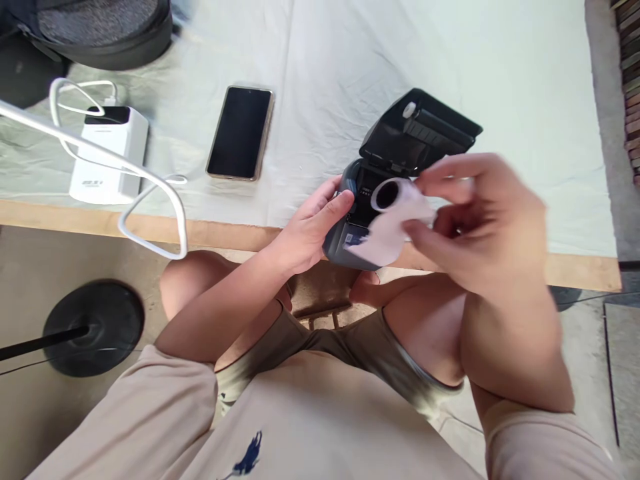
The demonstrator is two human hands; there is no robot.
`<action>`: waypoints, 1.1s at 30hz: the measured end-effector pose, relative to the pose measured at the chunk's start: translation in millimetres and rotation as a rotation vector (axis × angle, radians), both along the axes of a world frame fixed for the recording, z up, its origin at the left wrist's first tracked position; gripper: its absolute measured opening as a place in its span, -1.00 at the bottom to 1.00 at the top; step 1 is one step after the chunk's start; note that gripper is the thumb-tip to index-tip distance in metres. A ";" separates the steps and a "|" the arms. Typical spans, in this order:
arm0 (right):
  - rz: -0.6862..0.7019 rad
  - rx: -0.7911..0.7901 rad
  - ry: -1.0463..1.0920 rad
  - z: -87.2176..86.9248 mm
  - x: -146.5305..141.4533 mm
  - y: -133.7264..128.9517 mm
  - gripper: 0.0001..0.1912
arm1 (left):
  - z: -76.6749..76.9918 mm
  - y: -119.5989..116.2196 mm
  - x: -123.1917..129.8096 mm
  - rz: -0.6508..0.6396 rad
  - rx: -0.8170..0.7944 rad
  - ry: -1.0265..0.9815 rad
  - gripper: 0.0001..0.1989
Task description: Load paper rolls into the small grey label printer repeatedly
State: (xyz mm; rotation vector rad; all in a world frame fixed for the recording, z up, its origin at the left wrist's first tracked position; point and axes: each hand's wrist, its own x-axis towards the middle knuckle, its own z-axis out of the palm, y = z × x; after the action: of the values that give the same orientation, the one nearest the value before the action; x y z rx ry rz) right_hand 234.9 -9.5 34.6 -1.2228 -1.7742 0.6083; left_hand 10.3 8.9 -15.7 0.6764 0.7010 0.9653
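Note:
My left hand point(315, 227) is closed around the left side of a small dark label printer point(334, 245), its thumb on the rim. The printer's black lid point(425, 130) stands hinged open toward the far side of the table. A white paper roll point(407, 197) with a dark core is at the printer's open bay; I cannot tell if it rests on the bottom. Its loose end hangs over the printer's near edge. My right hand point(480, 220) pinches the roll's right side between thumb and fingers, slightly blurred.
A phone point(241, 133) lies face up left of the printer. Farther left are a white power bank point(107, 157) with a looping white cable point(155, 177) and a black bag point(105, 33). The table's wooden edge point(225, 235) runs just above my knees. A round black stand base point(95, 327) sits on the floor.

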 end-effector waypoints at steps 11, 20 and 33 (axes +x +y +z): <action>-0.092 -0.293 0.553 -61.5 32.9 20.8 -0.56 | -1.5 5.4 -5.1 0.110 -0.173 -0.084 -0.63; -0.144 -0.116 -0.082 -73.5 22.2 24.7 -0.47 | 15.8 4.9 -0.8 0.185 -0.262 -0.080 -0.78; -0.522 -0.044 -0.387 -82.7 89.6 52.9 -0.56 | 8.3 5.9 -0.9 0.136 -0.158 -0.066 -0.70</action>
State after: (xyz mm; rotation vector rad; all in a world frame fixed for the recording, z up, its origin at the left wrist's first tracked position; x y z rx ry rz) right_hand 324.5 43.4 -48.2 -1.8426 -1.6406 0.1096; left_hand 9.4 14.8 -7.4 0.4606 0.7638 1.0399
